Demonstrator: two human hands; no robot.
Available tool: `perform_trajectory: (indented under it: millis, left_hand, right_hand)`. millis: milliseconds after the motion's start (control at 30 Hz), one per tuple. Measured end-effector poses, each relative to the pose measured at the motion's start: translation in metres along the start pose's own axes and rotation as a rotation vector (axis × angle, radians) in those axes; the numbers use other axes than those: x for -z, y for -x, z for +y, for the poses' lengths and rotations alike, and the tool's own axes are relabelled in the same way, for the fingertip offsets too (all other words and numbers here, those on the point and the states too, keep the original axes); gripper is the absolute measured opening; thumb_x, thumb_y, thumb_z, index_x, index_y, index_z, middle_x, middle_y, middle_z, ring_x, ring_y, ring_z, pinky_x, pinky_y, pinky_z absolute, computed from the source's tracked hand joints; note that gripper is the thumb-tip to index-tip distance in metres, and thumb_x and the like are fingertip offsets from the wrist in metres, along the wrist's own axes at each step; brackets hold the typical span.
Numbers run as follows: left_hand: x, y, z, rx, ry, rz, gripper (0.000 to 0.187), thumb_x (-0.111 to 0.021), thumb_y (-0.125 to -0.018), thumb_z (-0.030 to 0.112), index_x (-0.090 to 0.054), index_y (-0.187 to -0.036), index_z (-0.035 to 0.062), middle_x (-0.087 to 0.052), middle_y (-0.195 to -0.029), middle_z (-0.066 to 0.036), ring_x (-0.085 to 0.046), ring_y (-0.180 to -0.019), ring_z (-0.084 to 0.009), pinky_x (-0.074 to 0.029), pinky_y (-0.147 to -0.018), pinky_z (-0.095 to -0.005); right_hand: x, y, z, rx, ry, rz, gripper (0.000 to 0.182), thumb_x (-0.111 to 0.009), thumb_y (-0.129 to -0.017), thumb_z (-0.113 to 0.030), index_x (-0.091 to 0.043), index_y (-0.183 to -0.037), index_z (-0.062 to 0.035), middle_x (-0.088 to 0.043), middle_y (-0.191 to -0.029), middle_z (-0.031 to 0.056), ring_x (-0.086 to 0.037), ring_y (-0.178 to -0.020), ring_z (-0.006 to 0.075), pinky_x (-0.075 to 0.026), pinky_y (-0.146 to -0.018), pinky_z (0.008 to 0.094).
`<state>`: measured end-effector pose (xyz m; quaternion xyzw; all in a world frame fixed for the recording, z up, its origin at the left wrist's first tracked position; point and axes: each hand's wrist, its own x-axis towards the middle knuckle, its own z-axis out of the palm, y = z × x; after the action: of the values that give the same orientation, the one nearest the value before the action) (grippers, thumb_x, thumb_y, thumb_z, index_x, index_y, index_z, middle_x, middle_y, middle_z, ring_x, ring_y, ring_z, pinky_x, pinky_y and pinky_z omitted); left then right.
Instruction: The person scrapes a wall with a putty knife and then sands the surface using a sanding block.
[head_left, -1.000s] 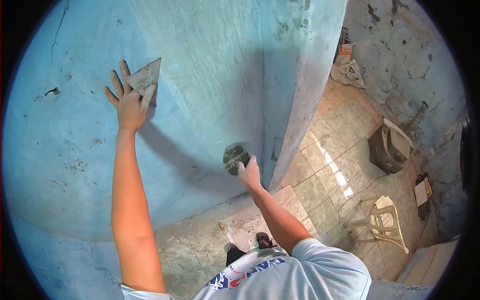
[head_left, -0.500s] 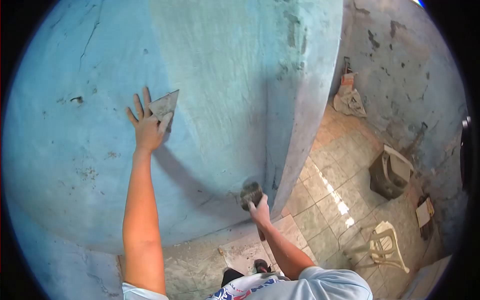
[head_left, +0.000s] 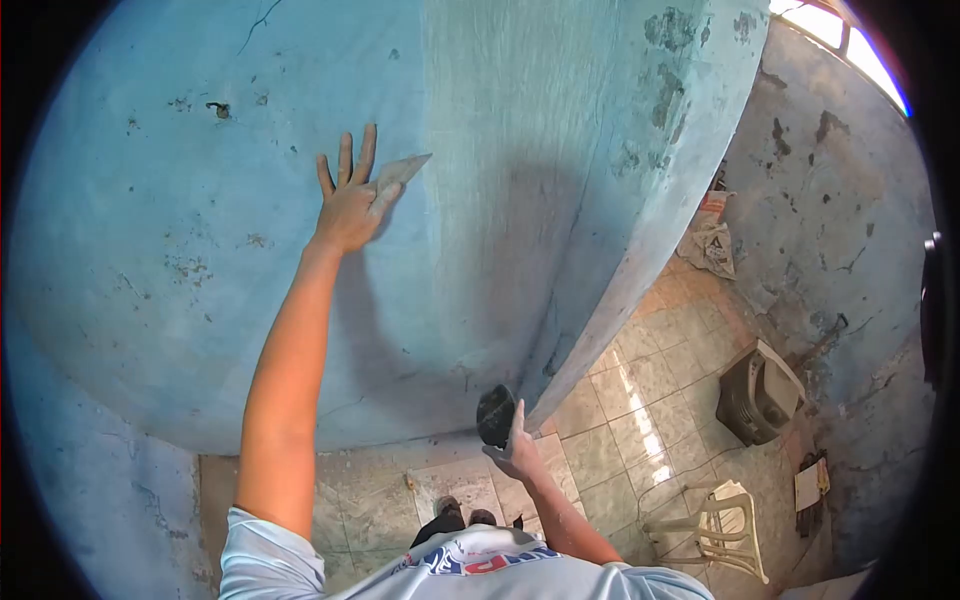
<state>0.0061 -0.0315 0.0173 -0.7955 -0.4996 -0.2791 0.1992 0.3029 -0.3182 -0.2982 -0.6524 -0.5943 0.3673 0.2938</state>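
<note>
My left hand [head_left: 350, 212] is against the blue wall [head_left: 200, 330], its thumb side gripping a triangular metal scraper blade [head_left: 402, 172] while three fingers spread on the wall. The blade's tip points right, close to the edge of a paler, streaked band [head_left: 490, 110]. Lower down, near the wall's corner, my right hand [head_left: 518, 455] holds a dark rounded tool [head_left: 495, 416] by its lower part. Its flat dark face shows, and I cannot make out exactly what it is.
Right of the wall's edge lies a tiled floor [head_left: 590, 430] with a dark bin-like container [head_left: 755, 395], a pale plastic chair [head_left: 728, 525] and a crumpled sack [head_left: 708, 250]. A second stained wall [head_left: 850, 200] stands at the right. My feet [head_left: 465, 512] are below.
The view has shifted. My left hand and the scraper have moved right and slightly up, with the blade now seen narrower. The tool in my right hand has turned and shows a darker face.
</note>
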Motion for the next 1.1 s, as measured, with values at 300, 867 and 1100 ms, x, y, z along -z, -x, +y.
perform_trajectory:
  millis: [300, 867, 1100]
  left_hand:
    - [0.076, -0.028, -0.052, -0.122, 0.061, 0.262, 0.063, -0.027, -0.112, 0.053, -0.072, -0.142, 0.0185, -0.019, -0.180, 0.003, -0.012, -0.166, -0.0301, 0.007, -0.130, -0.0610]
    - [0.074, -0.032, -0.065, -0.039, -0.056, 0.174, 0.061, -0.028, -0.113, 0.054, -0.067, -0.148, 0.0236, -0.006, -0.182, 0.001, 0.002, -0.167, -0.0322, 0.012, -0.128, -0.0625]
    - [0.066, -0.033, -0.073, -0.061, -0.083, 0.224, 0.062, -0.028, -0.112, 0.058, -0.067, -0.148, 0.0250, -0.007, -0.182, 0.001, 0.004, -0.166, -0.0325, 0.012, -0.128, -0.0630]
  right_hand:
    - [0.047, -0.076, -0.182, 0.484, -0.023, 0.256, 0.129, -0.091, -0.083, -0.019, 0.006, -0.167, 0.0015, -0.068, -0.127, 0.0369, -0.068, -0.124, 0.0464, -0.057, -0.100, 0.0458]
    - [0.028, -0.154, -0.249, 0.584, -0.190, 0.660, 0.122, -0.090, -0.083, -0.028, -0.004, -0.165, -0.0015, -0.071, -0.116, 0.0358, -0.074, -0.109, 0.0481, -0.061, -0.095, 0.0492]
    - [0.081, -0.150, -0.340, 0.677, -0.229, 0.697, 0.114, -0.089, -0.084, -0.027, -0.012, -0.162, 0.0056, -0.070, -0.116, 0.0381, -0.073, -0.110, 0.0494, -0.060, -0.095, 0.0489]
